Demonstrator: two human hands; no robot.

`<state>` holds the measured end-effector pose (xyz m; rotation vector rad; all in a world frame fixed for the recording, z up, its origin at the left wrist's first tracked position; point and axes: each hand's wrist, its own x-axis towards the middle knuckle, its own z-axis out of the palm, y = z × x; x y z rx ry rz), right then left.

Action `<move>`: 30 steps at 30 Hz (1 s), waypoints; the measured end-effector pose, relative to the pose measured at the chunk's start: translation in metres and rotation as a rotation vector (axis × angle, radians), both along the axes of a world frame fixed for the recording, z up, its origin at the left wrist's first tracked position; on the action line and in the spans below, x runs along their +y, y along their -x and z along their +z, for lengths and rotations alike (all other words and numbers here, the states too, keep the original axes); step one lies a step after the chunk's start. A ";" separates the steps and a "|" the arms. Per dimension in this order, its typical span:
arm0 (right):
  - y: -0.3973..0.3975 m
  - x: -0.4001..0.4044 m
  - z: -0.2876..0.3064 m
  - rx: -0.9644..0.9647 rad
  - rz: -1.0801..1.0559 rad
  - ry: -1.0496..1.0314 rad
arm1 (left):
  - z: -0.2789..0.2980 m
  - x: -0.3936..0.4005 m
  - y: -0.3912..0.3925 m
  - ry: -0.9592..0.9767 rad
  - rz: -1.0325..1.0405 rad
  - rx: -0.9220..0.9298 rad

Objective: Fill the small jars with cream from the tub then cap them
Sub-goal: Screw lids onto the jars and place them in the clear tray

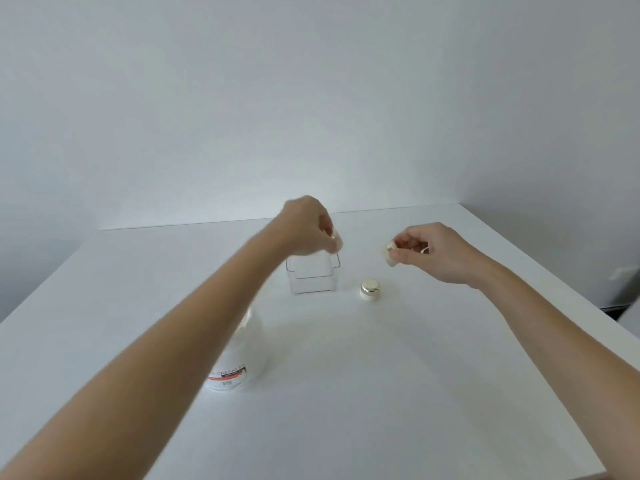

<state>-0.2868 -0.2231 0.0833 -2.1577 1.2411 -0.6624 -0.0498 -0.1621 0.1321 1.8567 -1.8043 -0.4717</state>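
My left hand (306, 230) hovers over a clear plastic box (313, 277) and pinches a small gold-toned piece (335, 237), blurred, perhaps a jar cap. My right hand (429, 251) is raised above the table and pinches a small cream-coloured jar (388, 254), tilted on its side. A capped small jar (370, 289) with a shiny gold lid stands upright on the table between my hands. The big white cream tub (239, 355) sits closer to me, partly hidden under my left forearm.
The white table (381, 393) meets a plain wall at its far edge (214, 223). Its right edge runs diagonally down to the lower right. The clear box looks empty inside.
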 end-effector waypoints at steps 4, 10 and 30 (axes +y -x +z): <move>-0.038 -0.010 0.007 0.022 0.084 0.046 | -0.001 -0.019 -0.040 -0.051 0.064 -0.024; -0.079 -0.028 0.007 0.065 0.150 0.086 | -0.032 -0.042 -0.055 -0.127 0.010 -0.077; -0.128 -0.047 -0.015 0.414 0.261 0.147 | -0.063 -0.069 -0.051 -0.327 -0.067 -0.522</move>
